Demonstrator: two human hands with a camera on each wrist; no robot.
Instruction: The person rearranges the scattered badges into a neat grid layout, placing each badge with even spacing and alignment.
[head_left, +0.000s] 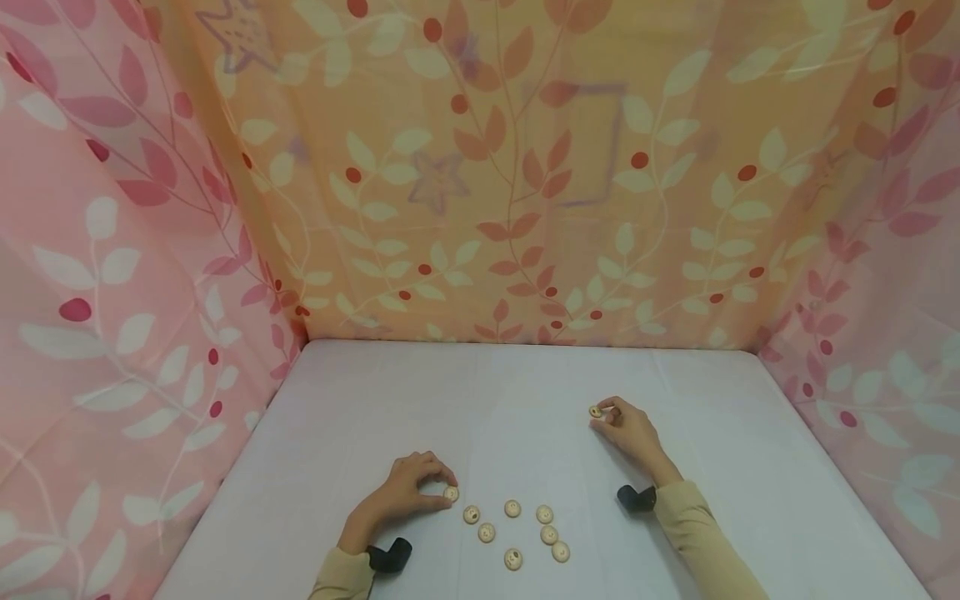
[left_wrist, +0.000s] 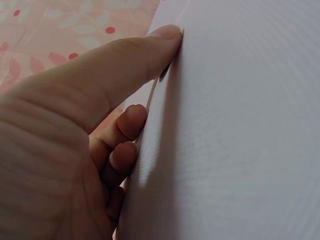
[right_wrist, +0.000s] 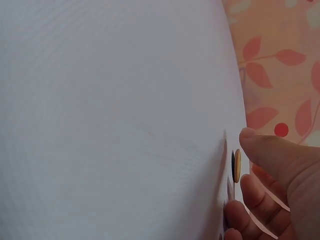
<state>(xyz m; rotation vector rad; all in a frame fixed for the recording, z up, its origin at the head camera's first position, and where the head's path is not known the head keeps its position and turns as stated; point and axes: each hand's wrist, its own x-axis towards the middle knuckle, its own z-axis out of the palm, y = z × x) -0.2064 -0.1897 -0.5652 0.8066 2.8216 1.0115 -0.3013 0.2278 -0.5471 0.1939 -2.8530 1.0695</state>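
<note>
The left hand (head_left: 412, 487) pinches a small pale disc (head_left: 451, 493) between thumb and fingertips, low over the white-covered table (head_left: 360, 392), in the half toward the table's left edge. The right hand (head_left: 628, 429) curves its thumb and fingers around a second disc (head_left: 595, 411), farther toward the table's far edge and right of the middle; whether it grasps that disc or has it loose between the fingertips, I cannot tell. Seven more discs lie on the table between the two forearms, nearer the wearer's side than the right hand: a disc with a dark spot (head_left: 471, 514) just beside the left fingertips, another (head_left: 487, 532) close to it, one in the middle (head_left: 512, 508), a spotted one (head_left: 513, 559) nearest the wearer, and a slanting row of three (head_left: 549, 535) on the right, close together. A black wrist mount (head_left: 391, 556) sits at the left beige sleeve (head_left: 341, 575), a matching mount (head_left: 637, 498) at the right sleeve (head_left: 705, 537). Leaf-patterned orange cloth (head_left: 510, 208) hangs behind the far edge, with pink cloth (head_left: 112, 333) along the left edge.
</note>
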